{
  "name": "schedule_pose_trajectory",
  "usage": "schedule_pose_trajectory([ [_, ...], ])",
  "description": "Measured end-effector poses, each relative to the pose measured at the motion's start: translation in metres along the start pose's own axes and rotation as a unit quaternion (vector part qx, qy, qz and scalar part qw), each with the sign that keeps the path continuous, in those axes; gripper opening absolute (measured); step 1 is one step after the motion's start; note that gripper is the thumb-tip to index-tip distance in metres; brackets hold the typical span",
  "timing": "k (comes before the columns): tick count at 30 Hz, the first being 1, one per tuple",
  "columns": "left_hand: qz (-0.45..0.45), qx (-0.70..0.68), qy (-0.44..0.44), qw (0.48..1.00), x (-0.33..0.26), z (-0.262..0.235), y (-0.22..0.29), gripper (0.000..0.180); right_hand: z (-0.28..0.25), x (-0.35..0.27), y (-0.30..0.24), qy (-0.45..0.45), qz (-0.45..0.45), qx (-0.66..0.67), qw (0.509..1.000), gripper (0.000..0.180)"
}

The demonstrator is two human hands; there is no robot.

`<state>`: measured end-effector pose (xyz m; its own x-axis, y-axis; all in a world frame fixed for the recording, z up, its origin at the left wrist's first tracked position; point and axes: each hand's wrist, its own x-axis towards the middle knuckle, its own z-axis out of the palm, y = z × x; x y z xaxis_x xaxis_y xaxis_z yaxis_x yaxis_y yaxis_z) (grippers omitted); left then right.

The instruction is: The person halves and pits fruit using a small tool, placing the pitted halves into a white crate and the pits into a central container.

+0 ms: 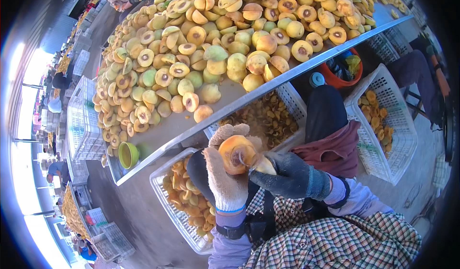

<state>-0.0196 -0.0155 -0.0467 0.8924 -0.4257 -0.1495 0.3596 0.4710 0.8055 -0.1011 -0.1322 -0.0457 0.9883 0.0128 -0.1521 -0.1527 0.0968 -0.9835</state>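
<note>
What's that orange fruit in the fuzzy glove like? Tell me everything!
The fruit looks yellow-orange, soft and cut open, with a round, brownish middle facing the camera. It's near the picture's centre, held by the left hand in its fuzzy pale glove. The dark-gloved right hand grips a pale thing beside it; what that is, I can't tell.

Glossy, moist-looking fruit [232,146] in the fingers [211,163], fuzzy cloth glove [227,191] on the left hand [224,178], smoother matt glove [299,175] on the right hand [287,173], smooth metal rim [239,102] beyond the fingers, plastic crate [381,161] right of them, glossy plastic bowl [128,155] left, woven cloth garment [330,242] nearer the body
</note>
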Motion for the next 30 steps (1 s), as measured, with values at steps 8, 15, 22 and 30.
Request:
schedule_pose_trajectory([
  [8, 0.058, 0.058, 0.038, 0.996, -0.012, 0.013, -0.002, 0.054, -0.001, -0.010, -0.008, 0.009, -0.024, -0.037, 0.999, 0.027],
  [15, 0.108, 0.198, -0.055, 0.973, -0.016, 0.020, 0.006, 0.055, 0.001, -0.018, -0.006, -0.005, 0.010, 0.016, 1.000, 0.031],
  [22, 0.380, 0.390, -0.116, 0.831, -0.005, 0.017, -0.011, 0.042, -0.021, -0.014, -0.007, -0.127, 0.157, 0.241, 0.949, 0.033],
  [30, 0.053, 0.138, -0.098, 0.984, -0.001, 0.027, 0.003, 0.063, -0.018, -0.010, -0.015, -0.082, 0.155, 0.217, 0.960, 0.031],
])
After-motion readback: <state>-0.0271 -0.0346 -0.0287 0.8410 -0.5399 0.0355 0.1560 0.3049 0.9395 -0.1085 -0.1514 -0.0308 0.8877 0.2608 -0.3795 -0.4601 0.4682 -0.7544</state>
